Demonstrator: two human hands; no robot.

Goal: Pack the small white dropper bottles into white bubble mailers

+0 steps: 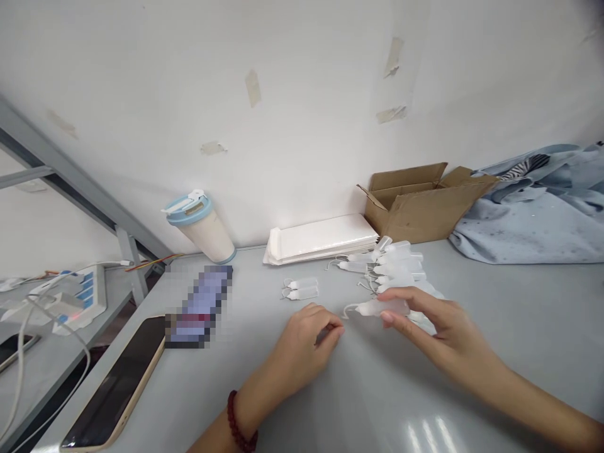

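Left forearm (214,437) at bottom edge, dark red bead bracelet (231,412) on the wrist; right forearm (535,396) comes in from lower right. Right grip (446,327), right of centre: thumb and index clamped on a whitish bottle (395,306). Left grip (302,340), lower centre: thumb and index tips look together, nothing visible between them; other fingers curled, so can't tell fully what's inside.

Handling, my judgement: light pinch on the wide body, since the plastic looks soft and a hard squeeze could dent it or make it slip. Keep the string (349,309) free of the fingers, away from the neighbours' loops; tangling looks like the main risk. Steady wrist, left fingertips near the string end would help control it.

Bottle vs grip: lies sideways between right thumb (below) and index (above), narrow end and string pointing left, blunt end toward the palm. String end sits just above the left fingertips; contact unclear. Behind and above the right grip, pile of bottles (401,267), several with strings. Two small bottles (302,288) lie side by side just above the left grip, apart from the pile, narrow ends left.

Rest of the worktop (368,396): white packets (325,236) upper centre, open cardboard box (427,214) right of them, cup (207,233) left of centre, phone (116,380) lower left.
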